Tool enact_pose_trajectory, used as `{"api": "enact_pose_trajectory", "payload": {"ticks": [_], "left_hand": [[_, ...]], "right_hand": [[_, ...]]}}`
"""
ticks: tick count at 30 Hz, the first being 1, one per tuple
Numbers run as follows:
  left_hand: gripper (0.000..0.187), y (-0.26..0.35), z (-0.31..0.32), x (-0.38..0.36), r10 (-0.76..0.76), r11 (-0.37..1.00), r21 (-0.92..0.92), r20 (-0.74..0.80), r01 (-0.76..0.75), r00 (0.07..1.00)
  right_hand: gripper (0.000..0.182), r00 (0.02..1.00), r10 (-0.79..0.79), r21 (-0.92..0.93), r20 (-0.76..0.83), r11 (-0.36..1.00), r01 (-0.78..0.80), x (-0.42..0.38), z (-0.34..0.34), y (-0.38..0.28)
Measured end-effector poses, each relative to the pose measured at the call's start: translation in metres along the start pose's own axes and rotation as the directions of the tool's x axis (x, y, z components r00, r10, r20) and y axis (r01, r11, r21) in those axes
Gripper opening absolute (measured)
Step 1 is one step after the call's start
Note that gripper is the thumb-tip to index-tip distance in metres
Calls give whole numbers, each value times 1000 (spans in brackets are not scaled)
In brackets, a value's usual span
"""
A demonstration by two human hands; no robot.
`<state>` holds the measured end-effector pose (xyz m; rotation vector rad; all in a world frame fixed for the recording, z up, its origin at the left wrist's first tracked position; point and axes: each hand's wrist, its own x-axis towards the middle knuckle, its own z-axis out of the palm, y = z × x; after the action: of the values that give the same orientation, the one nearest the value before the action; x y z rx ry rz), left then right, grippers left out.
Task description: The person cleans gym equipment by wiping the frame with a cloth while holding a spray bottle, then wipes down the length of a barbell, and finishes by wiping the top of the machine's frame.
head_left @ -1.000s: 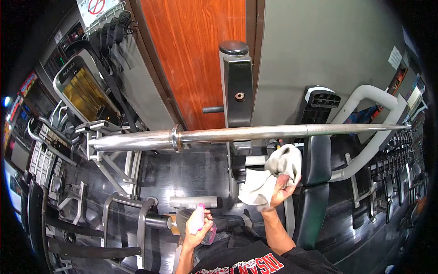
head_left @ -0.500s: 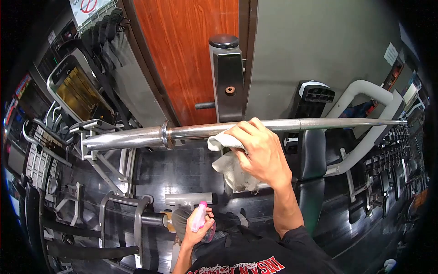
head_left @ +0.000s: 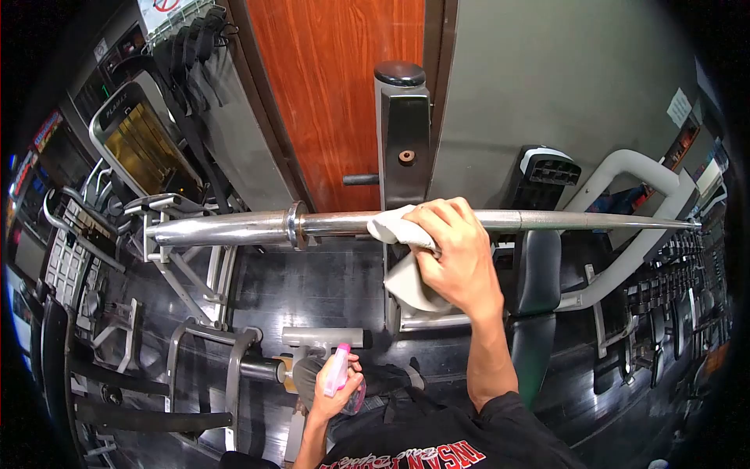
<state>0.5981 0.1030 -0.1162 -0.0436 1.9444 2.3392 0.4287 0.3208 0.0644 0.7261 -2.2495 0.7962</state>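
Note:
A shiny metal barbell [head_left: 547, 220] runs across the view from left to right, its thick sleeve [head_left: 226, 230] and collar at the left. My right hand [head_left: 453, 250] is closed over the bar right of the collar, pressing a whitish cloth [head_left: 414, 285] against it. Part of the cloth hangs loose below the bar. Lower down, near my lap, my left hand [head_left: 332, 391] is wrapped round a spray bottle [head_left: 338, 371] with a pink and white head. Its body is mostly hidden by the fingers.
Behind the bar stands a black and grey machine post [head_left: 405, 148] before a wooden door [head_left: 336, 94]. A padded bench [head_left: 537, 281] is at the right, with a dumbbell rack [head_left: 664, 281] beyond. Weight machines [head_left: 144, 144] and grey frames [head_left: 207, 340] fill the left.
The view has shifted slightly, so the barbell and room sit a little further right. My right hand stays on the bar with the cloth, whose hanging part has swung. The left hand still holds the bottle.

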Motion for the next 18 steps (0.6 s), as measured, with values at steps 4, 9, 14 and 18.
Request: {"api": "enact_pose_trajectory", "payload": {"ticks": [4,9,14,18], "left_hand": [[34,1,2,-2,-15,1000,-5,1,15,1000],[34,-2,6,1,6,1000,-5,35,-5,999],[34,0,5,8,14,1000,10,62,-14,998],[35,1,3,11,24,1000,12,57,-24,998]], "right_hand": [[24,991,78,-80,112,994,-69,2,-1,-9],[16,973,138,227,186,957,-179,5,-8,2],[19,941,297,736,166,598,-318,-2,-4,13],[25,976,214,470,41,858,-208,-2,-5,14]]}}
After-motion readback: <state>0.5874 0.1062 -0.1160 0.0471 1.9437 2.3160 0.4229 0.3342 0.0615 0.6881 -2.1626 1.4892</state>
